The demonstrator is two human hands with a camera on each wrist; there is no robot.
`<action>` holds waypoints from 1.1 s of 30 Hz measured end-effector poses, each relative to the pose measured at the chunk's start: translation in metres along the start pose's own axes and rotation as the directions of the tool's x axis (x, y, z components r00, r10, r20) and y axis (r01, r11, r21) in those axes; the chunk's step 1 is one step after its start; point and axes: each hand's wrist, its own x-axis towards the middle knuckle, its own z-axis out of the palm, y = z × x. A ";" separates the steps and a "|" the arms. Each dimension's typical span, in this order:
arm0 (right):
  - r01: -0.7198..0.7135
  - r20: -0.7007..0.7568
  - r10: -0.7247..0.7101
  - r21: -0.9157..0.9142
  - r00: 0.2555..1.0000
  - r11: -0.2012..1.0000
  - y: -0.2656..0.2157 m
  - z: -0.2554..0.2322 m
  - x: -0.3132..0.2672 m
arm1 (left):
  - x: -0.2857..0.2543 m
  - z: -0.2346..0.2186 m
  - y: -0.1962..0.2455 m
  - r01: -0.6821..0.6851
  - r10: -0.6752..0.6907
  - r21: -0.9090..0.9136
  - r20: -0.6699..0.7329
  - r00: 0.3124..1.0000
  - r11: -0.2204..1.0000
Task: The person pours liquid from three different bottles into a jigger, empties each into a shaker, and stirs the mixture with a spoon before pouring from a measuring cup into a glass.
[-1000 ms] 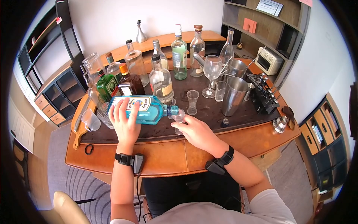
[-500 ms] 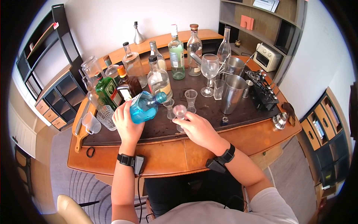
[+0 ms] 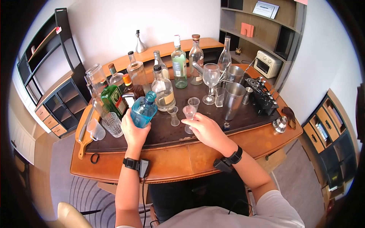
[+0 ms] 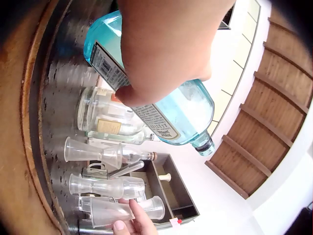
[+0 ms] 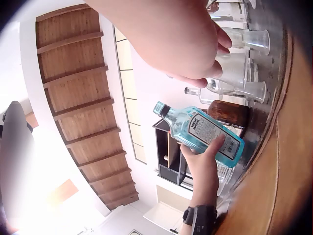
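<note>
My left hand (image 3: 134, 133) grips a blue glass gin bottle (image 3: 143, 113) with a white label, the fingers wrapped around its body. The bottle is held up off the table, leaning with its uncapped neck upward, and liquid shows inside. With my right hand (image 3: 208, 131) I hold a clear hourglass-shaped jigger (image 3: 189, 111) by its narrow waist, wide mouth up. A second clear jigger (image 3: 173, 117) stands just left of it, and a third (image 3: 193, 102) is right behind. In the right wrist view the bottle (image 5: 193, 128) leans well apart from the jigger.
Several bottles crowd the back and left, including a green bottle (image 3: 111, 99). A wine glass (image 3: 211, 76) and a steel shaker tin (image 3: 233, 100) stand at right, near a black rack of bar tools (image 3: 262, 100). At left are a cut-glass tumbler (image 3: 113, 124) and plastic jug (image 3: 96, 130).
The gin bottle has swung from lying level with its mouth at the jigger's rim to leaning neck-up, away to the left. My right hand still holds the jigger in nearly the same place.
</note>
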 end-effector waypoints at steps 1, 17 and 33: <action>0.000 -0.007 0.000 -0.002 1.000 1.000 -0.001 -0.004 0.001 | 0.000 0.001 0.000 0.008 -0.008 -0.001 0.004 1.000 1.000; -0.447 0.017 0.551 0.605 0.835 0.659 0.039 -0.112 0.019 | -0.002 0.008 -0.012 0.084 -0.081 -0.050 0.047 0.996 0.995; 0.182 0.155 0.624 0.878 0.766 -0.443 0.056 -0.145 0.029 | -0.001 0.005 -0.012 0.097 -0.096 -0.011 0.075 0.993 0.995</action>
